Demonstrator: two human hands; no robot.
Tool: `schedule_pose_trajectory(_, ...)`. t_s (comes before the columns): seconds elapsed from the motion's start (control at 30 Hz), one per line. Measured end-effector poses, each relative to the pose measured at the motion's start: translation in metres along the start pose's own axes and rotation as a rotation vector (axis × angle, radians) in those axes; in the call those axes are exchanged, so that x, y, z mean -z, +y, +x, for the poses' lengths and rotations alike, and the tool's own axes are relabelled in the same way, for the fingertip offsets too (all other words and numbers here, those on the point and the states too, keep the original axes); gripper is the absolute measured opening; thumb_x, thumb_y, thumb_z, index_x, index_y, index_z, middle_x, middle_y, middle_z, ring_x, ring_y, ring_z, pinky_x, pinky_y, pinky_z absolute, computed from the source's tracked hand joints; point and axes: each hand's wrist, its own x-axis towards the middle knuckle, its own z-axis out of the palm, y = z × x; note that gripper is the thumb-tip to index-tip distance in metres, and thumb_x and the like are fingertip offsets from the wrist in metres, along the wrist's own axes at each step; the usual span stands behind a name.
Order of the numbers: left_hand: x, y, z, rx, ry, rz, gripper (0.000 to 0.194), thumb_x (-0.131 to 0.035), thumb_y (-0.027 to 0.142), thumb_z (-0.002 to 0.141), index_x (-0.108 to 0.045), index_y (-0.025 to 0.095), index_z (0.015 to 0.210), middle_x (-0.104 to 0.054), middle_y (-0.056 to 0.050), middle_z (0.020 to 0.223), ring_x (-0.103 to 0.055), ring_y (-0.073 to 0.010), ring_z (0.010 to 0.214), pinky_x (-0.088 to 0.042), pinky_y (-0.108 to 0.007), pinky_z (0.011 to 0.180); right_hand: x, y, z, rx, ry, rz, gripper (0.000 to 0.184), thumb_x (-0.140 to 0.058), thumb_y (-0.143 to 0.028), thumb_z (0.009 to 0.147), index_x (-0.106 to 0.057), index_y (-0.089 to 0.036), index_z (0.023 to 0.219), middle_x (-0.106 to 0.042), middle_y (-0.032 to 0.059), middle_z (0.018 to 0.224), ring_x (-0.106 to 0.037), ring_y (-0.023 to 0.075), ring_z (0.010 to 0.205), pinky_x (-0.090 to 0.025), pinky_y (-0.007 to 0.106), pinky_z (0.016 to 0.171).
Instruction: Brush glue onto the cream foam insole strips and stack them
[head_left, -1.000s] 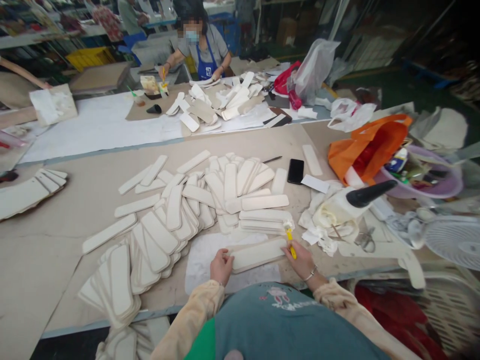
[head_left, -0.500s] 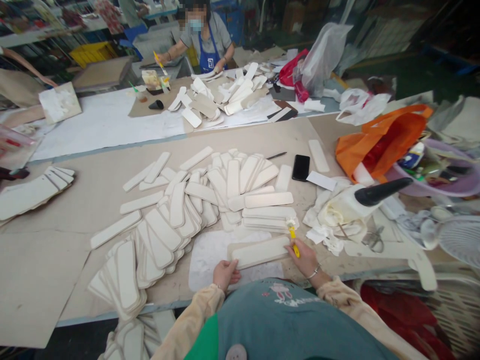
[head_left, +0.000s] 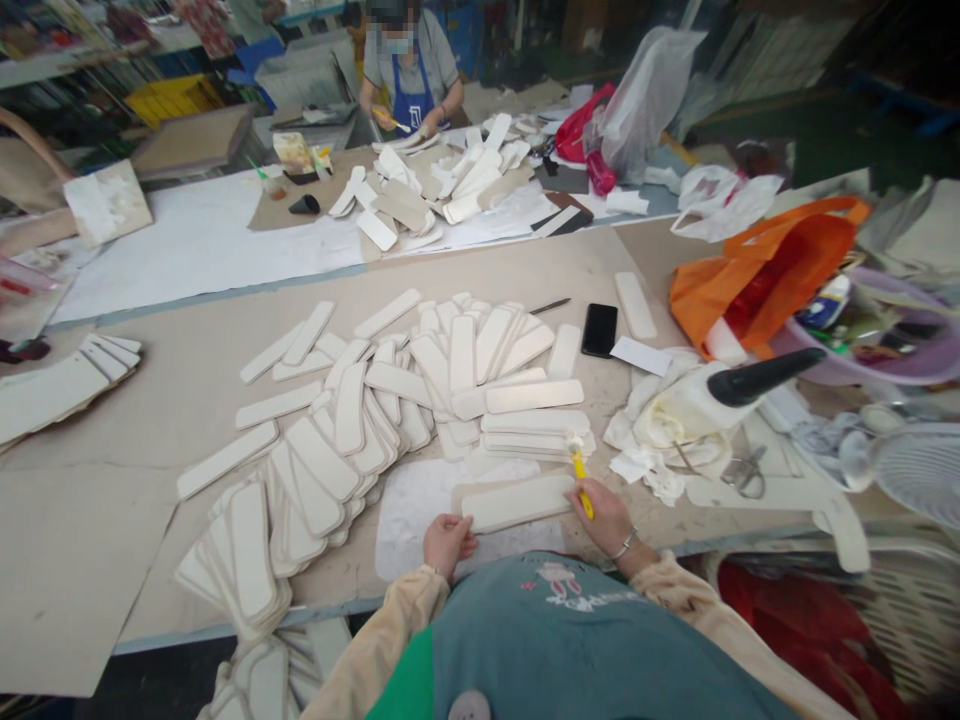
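My left hand (head_left: 448,543) pinches the left end of a long pale strip with rounded corners (head_left: 517,502). That strip lies over a slightly larger beige piece, on a white sheet (head_left: 405,520). In my right hand (head_left: 606,518) is a small brush with a yellow handle (head_left: 579,468), its whitish bristles pointing away from me. The fingers of this hand also rest at the strip's right end; whether they grip it I cannot tell. Just beyond lie stacked strips (head_left: 532,422), and a broad fanned heap of similar strips (head_left: 322,470) spreads to the left.
Right of my hand sits a white container with a black nozzle (head_left: 690,405), with scissors (head_left: 744,472) nearby. A phone (head_left: 600,330), an orange bag (head_left: 772,270) and a purple basin (head_left: 885,370) are farther back. Across the table a co-worker (head_left: 412,80) handles strips with another brush.
My hands stay at the strip's two ends with hardly any movement. The view has shifted slightly. The co-worker's brush has come down from the side to the pieces in front of them.
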Motion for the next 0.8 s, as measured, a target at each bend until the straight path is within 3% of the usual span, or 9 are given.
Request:
schedule_pose_trajectory(0.3,0.0005,0.0031,-0.0019,-0.115,0.042,0.065,0.030,-0.066,0.030,0.066,-0.044,0.018,0.082,-0.060,0.004,0.058,-0.053,-0.0085,0.037,-0.029,-0.016,0.031,-0.0017,0.0022,-0.0010,-0.034,0.002,0.015,0.012,-0.045,-0.027,0.086,-0.050,-0.020,0.078,-0.060,0.0051,0.074,-0.058,0.0196,0.071,-0.047,0.031,0.065)
schedule_pose_trajectory(0.8,-0.0031,-0.0003,0.0024,-0.104,-0.013,-0.041,0.021,-0.065,0.025,0.067,-0.046,0.019,0.073,-0.057,0.006,0.053,-0.059,-0.0105,0.046,-0.038,-0.016,0.037,-0.0054,0.0091,-0.0031,-0.027,0.006,0.068,0.010,-0.044,-0.026,0.086,-0.049,-0.020,0.080,-0.058,0.0048,0.074,-0.058,0.0198,0.072,-0.048,0.032,0.065)
